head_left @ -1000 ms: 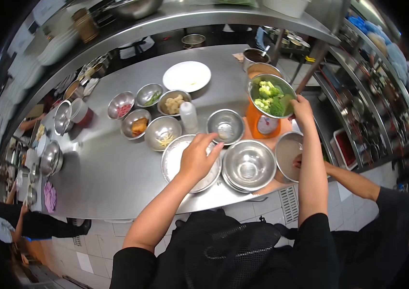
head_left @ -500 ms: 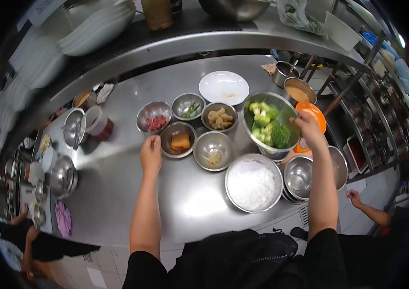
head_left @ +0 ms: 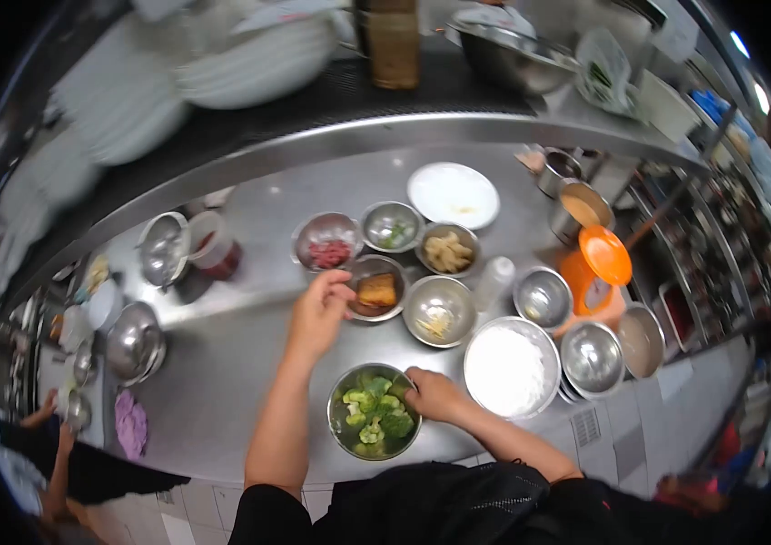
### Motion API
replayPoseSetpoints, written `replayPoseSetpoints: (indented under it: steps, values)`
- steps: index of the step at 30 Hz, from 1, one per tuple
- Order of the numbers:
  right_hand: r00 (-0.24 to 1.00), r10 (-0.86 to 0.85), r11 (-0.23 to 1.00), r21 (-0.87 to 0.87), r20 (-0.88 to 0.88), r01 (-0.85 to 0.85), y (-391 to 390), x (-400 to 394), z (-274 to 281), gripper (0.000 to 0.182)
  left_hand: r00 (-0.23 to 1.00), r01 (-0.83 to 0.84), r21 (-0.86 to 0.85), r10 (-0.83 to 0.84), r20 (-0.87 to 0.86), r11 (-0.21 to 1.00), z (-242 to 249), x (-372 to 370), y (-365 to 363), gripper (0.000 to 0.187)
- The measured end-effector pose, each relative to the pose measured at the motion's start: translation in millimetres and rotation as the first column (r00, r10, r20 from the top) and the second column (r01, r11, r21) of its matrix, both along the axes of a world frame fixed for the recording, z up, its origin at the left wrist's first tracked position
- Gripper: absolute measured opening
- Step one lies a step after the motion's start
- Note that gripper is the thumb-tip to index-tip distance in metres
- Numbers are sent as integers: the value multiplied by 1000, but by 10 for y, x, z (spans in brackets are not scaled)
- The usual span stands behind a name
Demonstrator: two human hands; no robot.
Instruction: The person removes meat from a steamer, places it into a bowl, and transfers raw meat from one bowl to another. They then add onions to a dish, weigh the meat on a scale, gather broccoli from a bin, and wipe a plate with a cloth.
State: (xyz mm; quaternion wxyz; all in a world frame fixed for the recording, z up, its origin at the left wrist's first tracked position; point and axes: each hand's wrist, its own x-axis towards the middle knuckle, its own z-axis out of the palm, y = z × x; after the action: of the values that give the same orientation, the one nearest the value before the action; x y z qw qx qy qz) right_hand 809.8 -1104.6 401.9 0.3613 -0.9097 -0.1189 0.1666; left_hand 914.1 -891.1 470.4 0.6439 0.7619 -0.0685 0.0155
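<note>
My right hand (head_left: 438,396) grips the rim of a steel bowl (head_left: 338,434) at the table's front edge, close to my body. Broccoli florets (head_left: 373,411) fill that bowl. Farther up, my left hand (head_left: 317,313) is open, its fingers loosely bent at the left rim of a small steel bowl (head_left: 376,312) with a brown block (head_left: 376,291) inside. Around it stand similar bowls: red meat strips (head_left: 327,253), green pieces (head_left: 395,236), pale beige chunks (head_left: 448,252) and thin yellowish shreds (head_left: 437,324).
A bowl of white powder (head_left: 513,368), a white bottle (head_left: 494,283), steel bowls (head_left: 593,359) and an orange container (head_left: 605,257) stand right. An oval white plate (head_left: 454,194) lies behind. Left are a red-filled tub (head_left: 214,250) and purple cloth (head_left: 130,423). A shelf edge (head_left: 385,133) spans the back.
My right hand has brought the broccoli bowl from the right side down to the front middle, uncovering the white bottle and a steel bowl. My left hand's fingers have loosened from a pinch.
</note>
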Motion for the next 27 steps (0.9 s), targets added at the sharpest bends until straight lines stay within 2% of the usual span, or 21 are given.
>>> replayPoseSetpoints:
  steps: [1,2,4,6,8,10,12,14,16,18,19,20,22,23,24,25,26,27]
  values:
    - [998,21,1000,-4,-52,-21,94,23,-128,31,998,12,17,-13,56,1000,119,-158,43,27]
    - [996,81,997,9,-32,-81,174,19,-224,31,994,18,34,-22,107,999,241,-325,102,31]
    - [984,-66,993,83,-163,81,266,26,-331,37,988,-81,72,71,134,994,534,-622,269,34]
    - [993,-89,986,134,-74,98,270,11,-378,44,972,-180,107,160,172,978,848,-921,479,39]
    - [978,-143,985,117,155,126,223,-11,-374,46,915,-294,85,255,312,952,1162,-1199,714,41]
    - [980,-147,981,146,131,128,146,-52,-46,42,840,-365,15,322,437,931,1443,-1347,1038,43]
    - [956,-160,965,243,247,99,69,-54,47,35,741,-482,9,401,539,876,1832,-1453,1332,43]
    - [940,-215,950,279,265,138,15,26,3,23,561,-635,25,439,702,772,2205,-1426,1776,40]
    - [875,-354,899,378,331,221,36,64,146,15,400,-717,-51,471,786,695,2677,-1303,2346,41]
    - [856,-473,729,639,209,246,59,130,174,15,151,-881,-49,377,914,471,3252,-1089,3122,39]
    - [825,-520,703,660,222,266,85,142,194,16,167,-890,-13,352,921,455,3593,-1028,3448,45]
    - [792,-568,675,678,226,290,147,112,222,16,58,-971,-4,250,967,240,3927,-908,3864,56]
    - [768,-638,545,738,57,398,354,-33,362,17,48,-998,57,274,960,-26,4479,-719,4400,65]
    - [757,-654,512,743,11,432,503,-131,447,17,21,-996,31,114,993,-85,4857,-362,5156,72]
    - [707,-702,535,721,89,440,674,-203,491,18,197,-965,240,317,928,-103,5077,-316,5242,81]
    - [687,-725,513,703,48,492,793,-282,494,17,351,-896,403,257,901,-189,5341,-167,5626,94]
    - [675,-737,461,722,-12,516,999,-378,574,14,363,-868,428,268,892,-251,5514,82,6020,109]
    - [733,-680,528,708,22,469,1094,-473,578,9,278,-946,302,182,943,-120,5591,331,6340,120]
